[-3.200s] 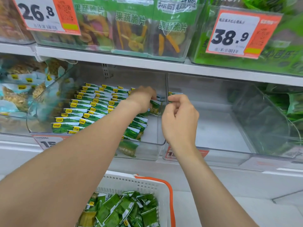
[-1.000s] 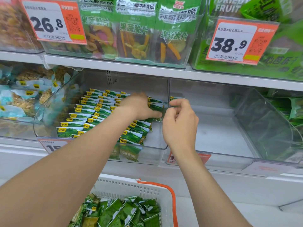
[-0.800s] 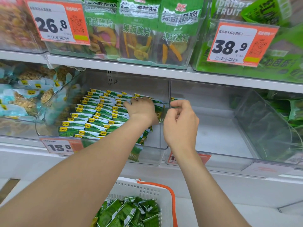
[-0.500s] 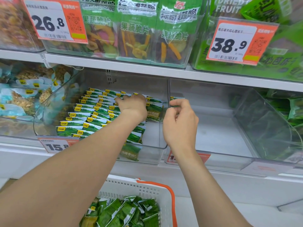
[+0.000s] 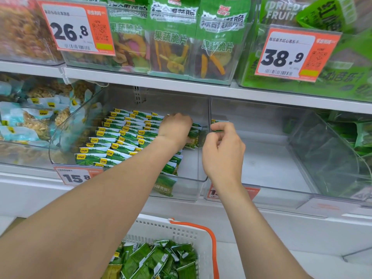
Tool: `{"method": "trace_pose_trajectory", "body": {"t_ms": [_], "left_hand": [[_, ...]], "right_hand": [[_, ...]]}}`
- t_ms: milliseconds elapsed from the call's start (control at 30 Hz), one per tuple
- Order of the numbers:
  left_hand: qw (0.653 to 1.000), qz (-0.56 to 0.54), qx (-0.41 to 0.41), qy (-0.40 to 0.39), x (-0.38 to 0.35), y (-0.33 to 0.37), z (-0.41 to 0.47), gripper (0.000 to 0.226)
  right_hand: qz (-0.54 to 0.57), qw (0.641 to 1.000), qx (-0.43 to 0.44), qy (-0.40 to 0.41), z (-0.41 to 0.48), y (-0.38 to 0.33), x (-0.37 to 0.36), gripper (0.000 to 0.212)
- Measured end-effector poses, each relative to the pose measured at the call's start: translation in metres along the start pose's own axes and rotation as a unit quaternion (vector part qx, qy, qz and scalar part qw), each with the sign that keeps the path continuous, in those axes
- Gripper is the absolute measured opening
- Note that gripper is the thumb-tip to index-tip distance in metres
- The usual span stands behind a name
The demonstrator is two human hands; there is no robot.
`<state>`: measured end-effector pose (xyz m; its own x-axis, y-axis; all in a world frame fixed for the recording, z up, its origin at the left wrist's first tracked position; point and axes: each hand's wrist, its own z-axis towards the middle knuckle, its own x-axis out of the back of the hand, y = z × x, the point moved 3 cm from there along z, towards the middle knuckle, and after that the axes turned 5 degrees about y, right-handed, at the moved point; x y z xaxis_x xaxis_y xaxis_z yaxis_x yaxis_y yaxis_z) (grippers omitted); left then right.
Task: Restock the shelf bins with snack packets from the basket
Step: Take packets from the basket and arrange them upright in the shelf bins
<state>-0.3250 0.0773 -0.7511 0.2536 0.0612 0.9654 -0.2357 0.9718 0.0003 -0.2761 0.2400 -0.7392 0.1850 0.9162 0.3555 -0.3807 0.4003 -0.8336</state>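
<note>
Left hand [image 5: 175,128] curled over rowed packets [image 5: 120,141] in a clear bin [image 5: 189,191] — knuckles hide its grip; right hand [image 5: 222,152] pinches one packet [image 5: 218,125] at the bin's wall, basket [image 5: 161,226] below.

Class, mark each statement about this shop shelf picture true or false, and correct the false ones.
1. The left hand touches the green packets in the middle bin. True.
2. The basket has a blue handle. False: its handle is orange.
3. The upper right price tag reads 38.9. True.
4. The right hand reaches into the basket. False: it is up at the shelf bins, pinching a green packet.
</note>
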Motion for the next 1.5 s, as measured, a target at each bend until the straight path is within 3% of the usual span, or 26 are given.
{"method": "trace_pose_trajectory", "body": {"t_ms": [167,400,533,733,933,1033,1200,1367,1500], "left_hand": [[0.998,-0.051,0.026,-0.029,0.0,0.005,0.002,0.034],[0.995,-0.088,0.043,-0.03,-0.001,0.001,-0.002,0.04],[0.994,-0.077,0.075,0.006,0.011,-0.013,-0.004,0.028],[0.996,0.006,0.052,-0.075,0.001,-0.035,-0.001,0.051],[0.997,0.007,0.049,-0.057,-0.002,-0.036,0.008,0.011],[0.997,0.031,0.05,-0.053,-0.004,-0.033,0.009,0.022],[0.993,0.06,0.062,-0.074,0.0,-0.028,0.007,0.017],[0.994,0.099,0.017,-0.048,0.007,-0.022,-0.003,0.047],[0.998,0.042,0.04,-0.031,0.009,-0.023,-0.006,0.036]], "right_hand": [[-0.002,1.0,0.003,0.001,0.0,0.002,-0.001,0.023],[-0.005,1.0,0.0,-0.004,0.0,0.003,-0.001,0.023],[-0.003,1.0,0.002,-0.004,0.001,0.003,-0.002,0.024],[-0.008,1.0,-0.003,-0.006,0.0,0.002,-0.001,0.023],[-0.008,1.0,-0.004,-0.006,0.0,0.002,-0.001,0.023],[-0.008,1.0,-0.002,-0.004,0.0,0.002,-0.001,0.023],[-0.005,1.0,0.002,0.002,0.001,0.002,-0.002,0.025],[-0.005,1.0,0.002,0.005,0.002,0.002,-0.002,0.024],[-0.009,1.0,0.001,0.004,0.002,0.002,-0.003,0.024]]}}
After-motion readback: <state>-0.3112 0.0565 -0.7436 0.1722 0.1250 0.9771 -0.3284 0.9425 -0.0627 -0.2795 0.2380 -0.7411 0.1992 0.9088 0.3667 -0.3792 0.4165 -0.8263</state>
